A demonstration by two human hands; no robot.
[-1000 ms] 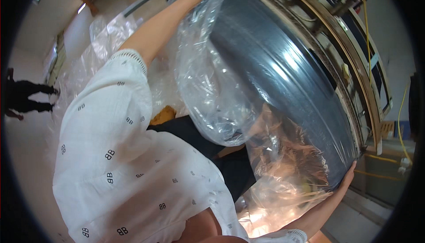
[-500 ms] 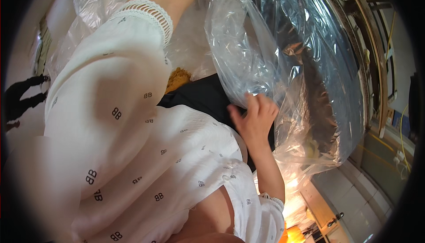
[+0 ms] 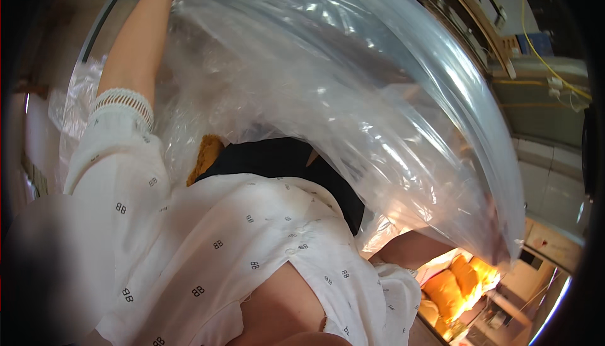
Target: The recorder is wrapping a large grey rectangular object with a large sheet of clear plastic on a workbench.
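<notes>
A large sheet of clear plastic film [image 3: 328, 75] spreads wide in front of me, from the upper left down to the right. My left forearm [image 3: 135, 50] reaches up to the top edge beside the film; the hand itself lies beyond the picture. At the lower right, my right forearm [image 3: 416, 248] passes behind the film. Only a dim, blurred shape of my right hand [image 3: 498, 239] shows through it, near the film's right end. Its fingers cannot be made out.
Black cloth [image 3: 265, 159] covers my lap, beside a fuzzy mustard-brown thing [image 3: 207, 157]. More crumpled plastic [image 3: 75, 103] lies at the left. On the right are a yellow cable [image 3: 548, 69], a blue box [image 3: 534, 44] and brightly lit orange-yellow bundles [image 3: 450, 289].
My left arm has swung farther left. My right hand has moved from beside my lap to the right, behind the film. The film has spread out and now stretches over the right forearm.
</notes>
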